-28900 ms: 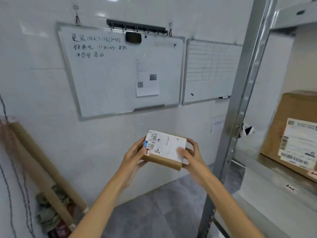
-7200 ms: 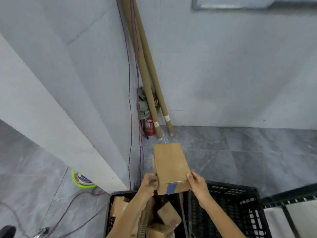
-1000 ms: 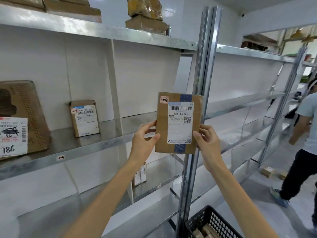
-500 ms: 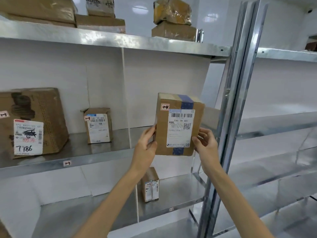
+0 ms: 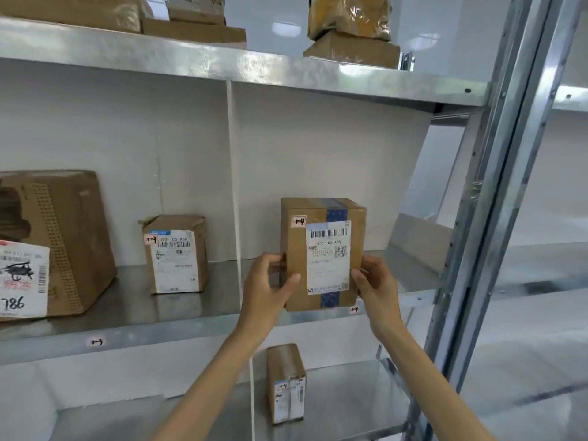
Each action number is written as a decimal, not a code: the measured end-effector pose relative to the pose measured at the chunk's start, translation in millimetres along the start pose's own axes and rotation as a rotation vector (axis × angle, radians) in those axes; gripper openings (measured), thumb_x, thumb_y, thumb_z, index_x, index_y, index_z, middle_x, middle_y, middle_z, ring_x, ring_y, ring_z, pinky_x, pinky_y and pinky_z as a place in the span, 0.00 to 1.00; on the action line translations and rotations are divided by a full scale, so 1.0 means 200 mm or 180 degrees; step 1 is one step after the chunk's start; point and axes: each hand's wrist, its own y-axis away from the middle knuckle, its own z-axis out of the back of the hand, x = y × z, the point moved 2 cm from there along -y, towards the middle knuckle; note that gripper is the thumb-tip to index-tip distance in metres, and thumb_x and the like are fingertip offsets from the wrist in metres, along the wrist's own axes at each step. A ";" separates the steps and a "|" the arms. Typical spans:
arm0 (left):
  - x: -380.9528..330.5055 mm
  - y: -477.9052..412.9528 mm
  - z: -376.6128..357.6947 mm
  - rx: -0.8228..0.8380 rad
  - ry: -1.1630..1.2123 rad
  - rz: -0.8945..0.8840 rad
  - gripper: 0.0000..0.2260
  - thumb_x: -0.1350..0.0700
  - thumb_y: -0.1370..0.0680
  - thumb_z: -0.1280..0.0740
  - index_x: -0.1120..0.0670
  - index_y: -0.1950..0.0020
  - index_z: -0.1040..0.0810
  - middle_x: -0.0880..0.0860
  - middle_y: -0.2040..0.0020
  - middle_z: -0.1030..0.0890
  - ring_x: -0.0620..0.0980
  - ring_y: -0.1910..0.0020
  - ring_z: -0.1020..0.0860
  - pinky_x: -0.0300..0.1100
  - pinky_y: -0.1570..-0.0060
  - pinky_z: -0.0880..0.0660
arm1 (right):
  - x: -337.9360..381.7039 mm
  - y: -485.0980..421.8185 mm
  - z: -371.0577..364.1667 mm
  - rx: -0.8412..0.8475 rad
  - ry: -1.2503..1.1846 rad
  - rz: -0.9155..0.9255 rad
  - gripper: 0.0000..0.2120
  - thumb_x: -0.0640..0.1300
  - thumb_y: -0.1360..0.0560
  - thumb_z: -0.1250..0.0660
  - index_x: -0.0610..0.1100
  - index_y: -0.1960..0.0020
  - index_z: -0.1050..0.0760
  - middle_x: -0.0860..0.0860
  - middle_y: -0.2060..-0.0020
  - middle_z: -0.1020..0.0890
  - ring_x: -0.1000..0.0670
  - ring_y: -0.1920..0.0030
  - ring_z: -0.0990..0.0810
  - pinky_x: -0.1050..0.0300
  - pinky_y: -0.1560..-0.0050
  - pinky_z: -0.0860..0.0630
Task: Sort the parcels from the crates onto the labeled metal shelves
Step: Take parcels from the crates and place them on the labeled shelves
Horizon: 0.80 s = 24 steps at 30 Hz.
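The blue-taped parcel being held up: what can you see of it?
The blue-taped parcel is an upright brown cardboard box. Its blue tape runs down the front under a white barcode label; a small handwritten sticker sits top left. The left-hand grip and right-hand grip hold its sides at the middle shelf's front edge.
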 end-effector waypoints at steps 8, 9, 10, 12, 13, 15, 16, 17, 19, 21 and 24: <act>0.04 -0.02 -0.08 -0.0565 0.0095 -0.0086 0.13 0.57 0.28 0.28 0.51 0.47 0.28 0.45 0.48 0.22 0.38 0.50 0.23 0.40 0.52 0.22 | -0.09 -0.08 0.02 0.0098 0.0147 0.0137 0.07 0.38 0.24 0.34 0.42 0.45 0.27 0.48 0.48 0.17 0.46 0.46 0.19 0.40 0.47 0.21; 0.04 -0.02 -0.08 -0.0597 0.0143 -0.0086 0.13 0.57 0.27 0.28 0.51 0.47 0.27 0.44 0.48 0.21 0.37 0.50 0.23 0.38 0.52 0.22 | -0.11 -0.10 0.02 0.0108 0.0135 0.0143 0.07 0.38 0.24 0.34 0.42 0.46 0.27 0.48 0.48 0.17 0.46 0.46 0.19 0.41 0.47 0.20; 0.04 -0.02 -0.08 -0.0638 0.0162 -0.0086 0.13 0.58 0.27 0.28 0.51 0.47 0.27 0.43 0.48 0.21 0.36 0.50 0.23 0.36 0.53 0.22 | -0.12 -0.11 0.01 0.0124 0.0118 0.0148 0.07 0.39 0.24 0.35 0.42 0.46 0.27 0.48 0.48 0.17 0.46 0.46 0.19 0.42 0.47 0.20; 0.04 -0.03 -0.09 -0.0751 0.0145 -0.0074 0.12 0.59 0.27 0.28 0.52 0.46 0.27 0.43 0.49 0.22 0.34 0.50 0.23 0.34 0.55 0.23 | -0.13 -0.13 -0.01 0.0179 0.0066 0.0120 0.05 0.40 0.24 0.35 0.44 0.48 0.27 0.49 0.48 0.17 0.47 0.47 0.19 0.45 0.47 0.20; 0.05 -0.04 -0.09 -0.0804 0.0131 -0.0052 0.12 0.59 0.27 0.29 0.52 0.46 0.27 0.42 0.49 0.22 0.33 0.51 0.23 0.33 0.55 0.23 | -0.14 -0.15 -0.03 0.0225 0.0047 0.0087 0.05 0.40 0.24 0.35 0.46 0.49 0.27 0.50 0.48 0.17 0.47 0.47 0.19 0.46 0.48 0.19; 0.07 -0.07 -0.09 -0.0895 0.0082 -0.0003 0.12 0.58 0.27 0.29 0.51 0.46 0.27 0.42 0.49 0.22 0.31 0.51 0.24 0.30 0.56 0.24 | -0.15 -0.19 -0.06 0.0322 0.0044 0.0057 0.06 0.38 0.24 0.35 0.49 0.50 0.28 0.52 0.49 0.17 0.49 0.46 0.19 0.48 0.48 0.19; 0.08 -0.08 -0.09 -0.0938 0.0032 0.0018 0.12 0.58 0.26 0.29 0.51 0.45 0.27 0.41 0.49 0.22 0.30 0.51 0.24 0.27 0.57 0.25 | -0.15 -0.21 -0.08 0.0362 0.0048 0.0055 0.07 0.38 0.24 0.34 0.49 0.51 0.28 0.53 0.49 0.18 0.50 0.46 0.19 0.49 0.48 0.19; 0.09 -0.10 -0.09 -0.0980 -0.0039 0.0031 0.12 0.58 0.26 0.29 0.51 0.45 0.27 0.41 0.49 0.22 0.29 0.52 0.24 0.25 0.58 0.27 | -0.16 -0.23 -0.10 0.0391 0.0057 0.0059 0.08 0.38 0.24 0.34 0.50 0.51 0.28 0.54 0.49 0.18 0.51 0.46 0.19 0.49 0.48 0.19; 0.11 -0.13 -0.09 -0.1059 -0.0182 0.0047 0.12 0.57 0.26 0.29 0.51 0.45 0.27 0.41 0.50 0.22 0.29 0.52 0.25 0.23 0.58 0.29 | -0.17 -0.26 -0.12 0.0420 0.0073 0.0070 0.08 0.38 0.24 0.34 0.50 0.51 0.27 0.57 0.51 0.17 0.52 0.47 0.19 0.51 0.49 0.19; 0.11 -0.14 -0.09 -0.1106 -0.0208 0.0068 0.11 0.58 0.26 0.30 0.51 0.45 0.27 0.40 0.51 0.22 0.30 0.53 0.24 0.21 0.58 0.30 | -0.18 -0.29 -0.15 0.0440 0.0121 0.0041 0.10 0.38 0.24 0.33 0.52 0.52 0.28 0.61 0.52 0.19 0.55 0.49 0.19 0.57 0.51 0.19; 0.12 -0.16 -0.11 -0.1166 -0.0224 0.0076 0.11 0.59 0.25 0.32 0.53 0.44 0.28 0.42 0.50 0.22 0.33 0.52 0.25 0.20 0.58 0.31 | -0.18 -0.31 -0.17 0.0473 0.0143 0.0003 0.10 0.39 0.24 0.33 0.53 0.52 0.30 0.64 0.52 0.21 0.59 0.50 0.21 0.67 0.55 0.23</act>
